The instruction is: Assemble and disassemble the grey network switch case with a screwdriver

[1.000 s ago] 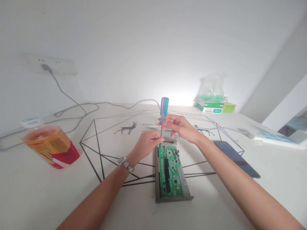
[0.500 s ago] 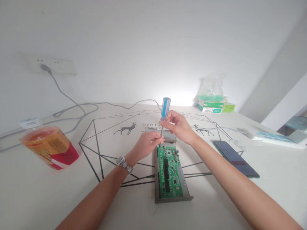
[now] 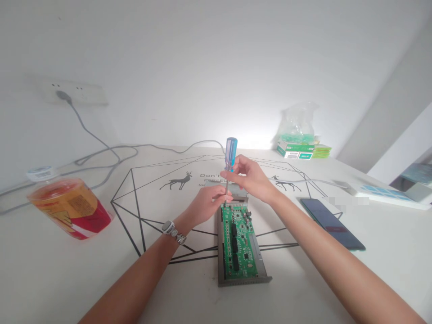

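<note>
The white tabletop (image 3: 67,279) carries a print of black lines, with two deer and some words, and its back edge meets a pale wall (image 3: 168,67). On the wall, at the left, is a socket (image 3: 91,94) with a plugged-in grey cable (image 3: 81,114), which runs in loops onto the tabletop. A bottle (image 3: 72,207) with red and orange label stands on the left part. Near the back right corner there are small boxes (image 3: 296,148) with a clear bag (image 3: 299,123) on them, and a phone (image 3: 332,225) lies on the right part.

The left hand (image 3: 207,202), with a watch (image 3: 168,227) at its wrist, reaches inward and pinches the shaft of the screwdriver (image 3: 231,150) low down. The right hand (image 3: 251,177) is higher, its fingers closed around the lower handle. The screwdriver is nearly upright between the hands, its tip at the far left corner of the green circuit board (image 3: 251,254). This board lies in a metal case (image 3: 245,282), just below both hands.
</note>
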`<state>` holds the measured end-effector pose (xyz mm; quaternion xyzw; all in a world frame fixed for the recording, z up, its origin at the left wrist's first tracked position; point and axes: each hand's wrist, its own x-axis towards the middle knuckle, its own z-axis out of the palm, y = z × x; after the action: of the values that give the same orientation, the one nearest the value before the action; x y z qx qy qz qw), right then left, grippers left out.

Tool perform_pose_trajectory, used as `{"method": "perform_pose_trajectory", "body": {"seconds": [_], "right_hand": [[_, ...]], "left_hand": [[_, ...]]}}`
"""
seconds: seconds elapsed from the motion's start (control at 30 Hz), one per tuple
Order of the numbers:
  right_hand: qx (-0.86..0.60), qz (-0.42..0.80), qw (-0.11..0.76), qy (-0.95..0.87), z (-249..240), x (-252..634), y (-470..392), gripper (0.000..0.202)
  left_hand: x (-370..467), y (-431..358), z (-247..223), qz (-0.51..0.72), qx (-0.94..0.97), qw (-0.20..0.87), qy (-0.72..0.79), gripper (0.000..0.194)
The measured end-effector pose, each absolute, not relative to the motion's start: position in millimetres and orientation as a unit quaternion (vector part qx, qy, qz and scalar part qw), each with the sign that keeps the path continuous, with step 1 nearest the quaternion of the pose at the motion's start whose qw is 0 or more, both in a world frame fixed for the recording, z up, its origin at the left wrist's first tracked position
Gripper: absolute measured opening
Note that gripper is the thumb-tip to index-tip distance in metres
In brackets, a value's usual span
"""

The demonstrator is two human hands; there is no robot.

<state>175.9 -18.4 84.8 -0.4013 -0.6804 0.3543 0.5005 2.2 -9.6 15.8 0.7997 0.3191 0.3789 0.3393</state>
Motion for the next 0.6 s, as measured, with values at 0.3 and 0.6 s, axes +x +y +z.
{"method": "perform_pose_trajectory", "body": {"seconds": [0.3, 0.6], "right_hand": [[-0.332, 0.443, 0.425, -0.716, 89.9, 194.7, -12.7, 0.023], [-0.405, 0.292, 0.539, -0.679, 79.5, 174.7, -14.5, 0.029]], "left_hand": [[0.2, -8.6, 16.2, 0.377, 0.794, 0.351, 0.322, 0.02], [1.1, -9.1, 15.4, 0.38, 0.81, 0.312, 0.32, 0.023]]}}
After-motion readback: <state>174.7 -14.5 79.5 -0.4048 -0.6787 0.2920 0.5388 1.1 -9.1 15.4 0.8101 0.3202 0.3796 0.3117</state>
